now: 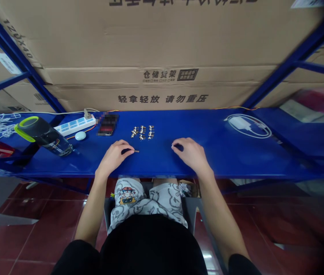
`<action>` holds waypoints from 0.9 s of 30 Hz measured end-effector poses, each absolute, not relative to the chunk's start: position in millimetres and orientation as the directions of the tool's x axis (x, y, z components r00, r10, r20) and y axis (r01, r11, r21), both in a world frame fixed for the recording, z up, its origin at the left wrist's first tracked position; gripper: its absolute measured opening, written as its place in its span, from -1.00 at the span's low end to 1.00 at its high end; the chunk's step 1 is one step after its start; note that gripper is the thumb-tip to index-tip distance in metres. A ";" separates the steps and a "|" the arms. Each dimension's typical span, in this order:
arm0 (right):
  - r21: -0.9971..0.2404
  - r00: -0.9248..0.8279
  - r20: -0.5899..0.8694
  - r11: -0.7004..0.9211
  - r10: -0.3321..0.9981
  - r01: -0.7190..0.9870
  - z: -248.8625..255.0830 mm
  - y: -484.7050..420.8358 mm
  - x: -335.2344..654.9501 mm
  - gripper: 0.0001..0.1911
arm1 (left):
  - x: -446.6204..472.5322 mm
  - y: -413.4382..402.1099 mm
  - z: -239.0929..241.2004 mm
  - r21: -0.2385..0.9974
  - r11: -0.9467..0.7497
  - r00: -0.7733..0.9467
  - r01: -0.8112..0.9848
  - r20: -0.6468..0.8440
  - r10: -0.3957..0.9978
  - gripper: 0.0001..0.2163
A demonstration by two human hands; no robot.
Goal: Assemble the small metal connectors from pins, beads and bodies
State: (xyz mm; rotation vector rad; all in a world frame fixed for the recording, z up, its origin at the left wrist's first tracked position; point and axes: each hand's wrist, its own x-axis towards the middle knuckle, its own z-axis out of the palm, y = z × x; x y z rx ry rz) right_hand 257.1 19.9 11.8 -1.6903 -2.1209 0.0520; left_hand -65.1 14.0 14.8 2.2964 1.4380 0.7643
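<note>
My left hand (118, 154) pinches a small, thin, brownish rod (137, 151) between thumb and forefinger, just over the blue tabletop. Its free end points right. To the right, my right hand (189, 152) is closed in a pinch, thumb and forefinger tips together. Whatever may be between those tips is too small to make out. Beyond both hands, several small white parts with brass-coloured and dark bits lie in short columns: a left cluster (134, 132), a middle cluster (142, 132) and a right cluster (150, 132).
The blue shelf table (207, 126) backs onto large cardboard boxes (162, 42). At left are a dark bottle (51, 137), a white power strip (75, 125), a white rounded object (80, 136) and a phone (108, 124). A charger with coiled white cable (249, 126) lies at right.
</note>
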 end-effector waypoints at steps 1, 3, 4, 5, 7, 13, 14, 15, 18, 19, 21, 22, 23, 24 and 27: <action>-0.272 -0.137 0.305 0.224 0.942 0.936 11.8 21.1 262.6 -0.86 | -68.9 14.5 14.9 0.531 -0.424 0.336 0.734 0.258 0.906 -0.89; -0.252 -0.108 0.305 0.190 0.946 0.949 11.8 22.1 271.1 -0.82 | -74.6 15.3 14.2 0.527 -0.389 0.302 0.755 0.248 0.921 -0.90; -0.250 -0.107 0.306 0.188 0.946 0.950 11.8 22.2 273.5 -0.80 | -76.6 15.7 13.4 0.524 -0.376 0.287 0.764 0.246 0.926 -0.91; -0.253 -0.105 0.315 0.190 0.943 0.949 11.9 22.1 274.3 -0.77 | -78.1 16.3 12.3 0.523 -0.369 0.280 0.768 0.244 0.929 -0.91; -0.268 -0.107 0.356 0.211 0.928 0.940 12.0 22.1 269.7 -0.72 | -80.2 17.8 9.7 0.534 -0.371 0.285 0.759 0.239 0.928 -0.91; -0.256 -0.333 0.326 0.422 0.885 0.870 14.6 30.7 214.3 -0.63 | -84.0 21.0 7.2 0.595 -0.411 0.327 0.690 0.251 0.911 -0.91; -0.228 -0.369 0.294 0.440 0.882 0.869 16.2 33.5 204.1 -0.62 | -84.5 20.8 7.9 0.602 -0.414 0.333 0.683 0.248 0.910 -0.91; -0.200 -0.390 0.261 0.445 0.883 0.873 18.1 36.3 195.3 -0.59 | -84.9 20.5 8.6 0.608 -0.415 0.338 0.677 0.244 0.909 -0.92; -0.121 -0.376 0.180 0.400 0.909 0.909 23.7 43.4 178.4 -0.57 | -86.6 20.3 9.4 0.623 -0.407 0.337 0.668 0.234 0.912 -0.91; -0.095 -0.368 0.162 0.386 0.916 0.918 24.9 44.9 175.9 -0.58 | -87.4 20.5 9.1 0.625 -0.404 0.333 0.668 0.233 0.913 -0.90; -0.057 -0.358 0.136 0.368 0.924 0.928 25.8 46.7 174.4 -0.60 | -88.7 21.4 8.0 0.626 -0.400 0.329 0.669 0.233 0.915 -0.87; -0.051 -0.356 0.130 0.365 0.926 0.930 25.6 46.9 174.9 -0.61 | -88.7 21.7 7.5 0.623 -0.401 0.329 0.672 0.234 0.915 -0.86; -0.055 -0.354 0.129 0.363 0.926 0.930 24.9 46.5 175.9 -0.63 | -87.9 21.8 7.2 0.617 -0.406 0.330 0.674 0.241 0.913 -0.85; -0.067 -0.354 0.136 0.365 0.925 0.929 24.1 45.4 177.4 -0.65 | -85.8 21.5 7.1 0.606 -0.418 0.331 0.677 0.256 0.908 -0.84; -0.137 -0.360 0.182 0.387 0.915 0.912 20.4 36.6 182.5 -0.72 | -70.6 17.8 7.7 0.546 -0.480 0.335 0.687 0.349 0.875 -0.84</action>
